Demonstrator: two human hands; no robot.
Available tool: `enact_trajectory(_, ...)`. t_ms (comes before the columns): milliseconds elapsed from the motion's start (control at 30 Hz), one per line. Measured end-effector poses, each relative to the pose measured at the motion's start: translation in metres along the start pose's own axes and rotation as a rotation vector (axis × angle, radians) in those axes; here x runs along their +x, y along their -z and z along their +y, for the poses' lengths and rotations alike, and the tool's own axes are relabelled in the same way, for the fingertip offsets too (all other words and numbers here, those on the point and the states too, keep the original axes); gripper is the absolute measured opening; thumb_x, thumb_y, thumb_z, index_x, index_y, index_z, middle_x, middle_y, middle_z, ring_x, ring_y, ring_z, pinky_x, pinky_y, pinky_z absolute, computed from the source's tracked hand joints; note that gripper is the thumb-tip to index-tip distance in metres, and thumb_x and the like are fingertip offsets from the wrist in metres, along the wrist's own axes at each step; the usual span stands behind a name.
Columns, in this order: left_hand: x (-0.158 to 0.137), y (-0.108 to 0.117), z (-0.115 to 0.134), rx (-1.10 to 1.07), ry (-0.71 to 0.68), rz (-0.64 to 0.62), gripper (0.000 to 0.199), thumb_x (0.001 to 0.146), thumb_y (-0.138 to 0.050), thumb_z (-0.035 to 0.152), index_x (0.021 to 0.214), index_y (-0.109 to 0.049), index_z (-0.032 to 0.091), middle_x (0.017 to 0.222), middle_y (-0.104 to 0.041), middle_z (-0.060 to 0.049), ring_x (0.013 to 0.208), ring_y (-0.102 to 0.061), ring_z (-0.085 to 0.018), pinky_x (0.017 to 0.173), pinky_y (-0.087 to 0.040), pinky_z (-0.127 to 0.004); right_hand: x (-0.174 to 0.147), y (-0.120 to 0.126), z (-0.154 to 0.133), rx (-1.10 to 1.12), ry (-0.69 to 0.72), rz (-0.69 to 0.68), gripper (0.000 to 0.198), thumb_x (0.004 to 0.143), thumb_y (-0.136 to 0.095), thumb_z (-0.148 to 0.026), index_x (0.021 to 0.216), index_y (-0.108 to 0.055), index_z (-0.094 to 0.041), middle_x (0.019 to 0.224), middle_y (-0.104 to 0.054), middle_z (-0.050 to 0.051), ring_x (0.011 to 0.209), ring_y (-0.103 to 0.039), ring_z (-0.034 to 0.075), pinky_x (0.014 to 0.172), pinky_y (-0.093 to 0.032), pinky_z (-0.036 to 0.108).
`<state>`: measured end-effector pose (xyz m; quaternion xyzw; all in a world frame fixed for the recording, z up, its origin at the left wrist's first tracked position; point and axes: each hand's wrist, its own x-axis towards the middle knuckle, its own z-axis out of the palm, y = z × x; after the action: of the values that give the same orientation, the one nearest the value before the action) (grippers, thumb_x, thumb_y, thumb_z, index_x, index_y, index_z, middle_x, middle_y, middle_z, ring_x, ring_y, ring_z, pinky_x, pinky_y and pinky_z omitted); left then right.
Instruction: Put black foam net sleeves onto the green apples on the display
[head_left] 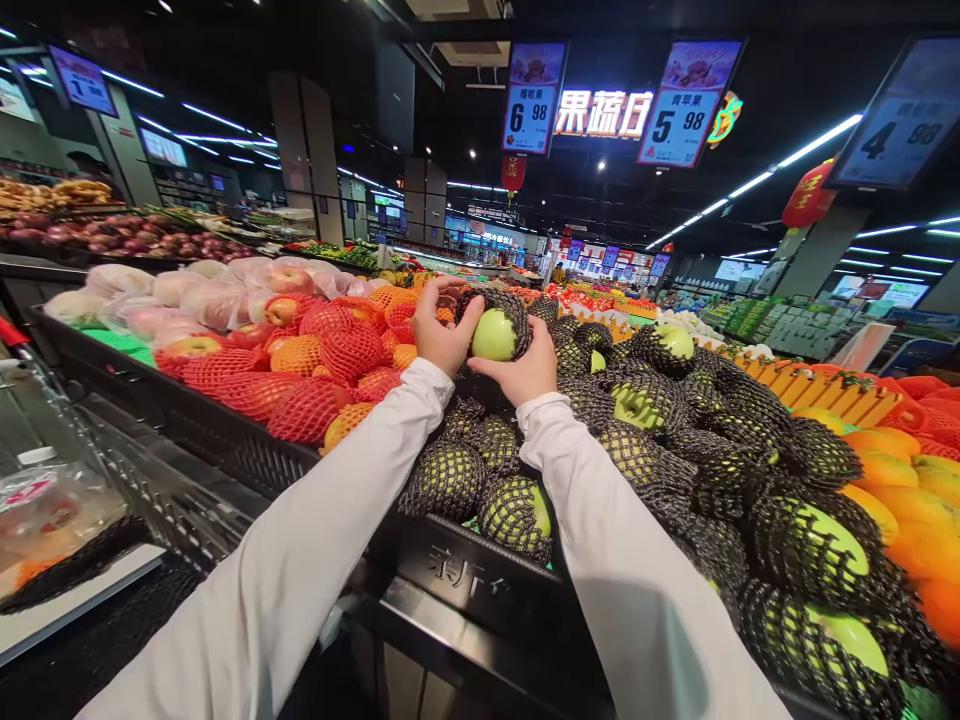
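Note:
Between my two hands is a green apple (494, 335), partly wrapped in a black foam net, its bare green side facing me. My left hand (444, 328) grips it from the left, thumb on the net. From the right, my right hand (529, 366) holds it with the thumb along its lower edge; the other fingers are mostly hidden behind it. Below and to the right lie several more green apples (637, 405) in black nets, heaped in a black crate (480, 575).
Red and orange netted apples (307, 345) fill the crate on the left. Orange fruit (911, 500) lies at the far right. A shopping cart (127, 450) with bagged goods stands at the lower left. Price signs (534, 100) hang overhead.

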<state>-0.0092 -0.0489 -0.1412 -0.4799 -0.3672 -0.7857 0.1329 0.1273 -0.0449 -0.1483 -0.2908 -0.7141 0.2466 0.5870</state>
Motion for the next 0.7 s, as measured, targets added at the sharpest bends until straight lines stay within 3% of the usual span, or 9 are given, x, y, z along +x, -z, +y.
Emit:
enact_trajectory(100,0.001,-0.002,-0.004,-0.016,0.052,-0.011,0.019,0.075,-0.071,0.030,0.087,-0.064,0.018,0.082,-0.061,-0.002,0.071,-0.052,-0.014,0.068,-0.041,-0.025,-0.002,0.000,-0.001,-0.035,-0.011,-0.014,0.085,0.042,-0.090,-0.029,0.118,-0.050,-0.020,0.120,-0.055,0.010,0.109,-0.057,0.026,0.101,-0.044,0.044)
enact_trajectory(233,0.001,-0.001,-0.004,-0.028,0.067,0.004,0.017,0.070,-0.070,0.027,0.083,-0.063,0.018,0.080,-0.061,-0.002,0.068,-0.050,-0.013,0.067,-0.041,-0.025,0.000,0.000,-0.001,0.007,0.015,0.014,0.083,0.048,-0.088,-0.037,0.118,-0.049,-0.019,0.120,-0.056,0.011,0.111,-0.056,0.026,0.103,-0.043,0.043)
enact_trajectory(400,-0.003,-0.001,0.000,-0.350,0.149,-0.277,0.023,0.073,-0.053,0.034,0.080,-0.066,0.018,0.078,-0.060,-0.005,0.070,-0.054,-0.017,0.066,-0.044,-0.029,0.005,-0.001,0.003,0.130,-0.075,0.145,0.096,0.055,-0.084,-0.052,0.131,-0.039,-0.014,0.131,-0.050,0.019,0.120,-0.052,0.029,0.107,-0.040,0.047)
enact_trajectory(467,-0.002,-0.001,-0.005,-0.388,0.185,-0.386,0.028,0.066,-0.052,0.031,0.083,-0.068,0.018,0.082,-0.063,-0.006,0.077,-0.057,-0.020,0.072,-0.047,-0.032,0.007,0.000,0.004,0.162,-0.090,0.178,0.104,0.060,-0.081,-0.053,0.140,-0.028,-0.014,0.137,-0.044,0.023,0.125,-0.049,0.030,0.107,-0.039,0.049)
enact_trajectory(533,0.002,-0.001,-0.012,-0.383,0.167,-0.501,0.038,0.059,-0.055,0.029,0.093,-0.069,0.019,0.097,-0.066,-0.006,0.096,-0.060,-0.025,0.088,-0.047,-0.037,0.009,0.002,0.006,0.177,-0.059,0.180,0.108,0.065,-0.079,-0.054,0.146,-0.019,-0.016,0.142,-0.039,0.024,0.129,-0.048,0.031,0.105,-0.042,0.048)
enact_trajectory(633,0.004,-0.001,-0.022,-0.350,0.113,-0.715,0.056,0.057,-0.065,0.031,0.112,-0.067,0.023,0.124,-0.061,-0.006,0.125,-0.049,-0.033,0.111,-0.036,-0.045,0.013,0.004,0.007,0.200,-0.036,0.163,0.103,0.071,-0.071,-0.059,0.149,-0.016,-0.020,0.141,-0.040,0.022,0.125,-0.052,0.028,0.100,-0.048,0.045)
enact_trajectory(700,0.001,-0.001,-0.025,-0.274,0.065,-0.805,0.074,0.054,-0.076,0.033,0.126,-0.061,0.023,0.138,-0.052,-0.009,0.136,-0.039,-0.036,0.117,-0.028,-0.048,0.014,0.003,0.008,0.219,-0.065,0.173,0.101,0.071,-0.070,-0.060,0.147,-0.018,-0.018,0.138,-0.043,0.021,0.120,-0.056,0.026,0.100,-0.049,0.043)
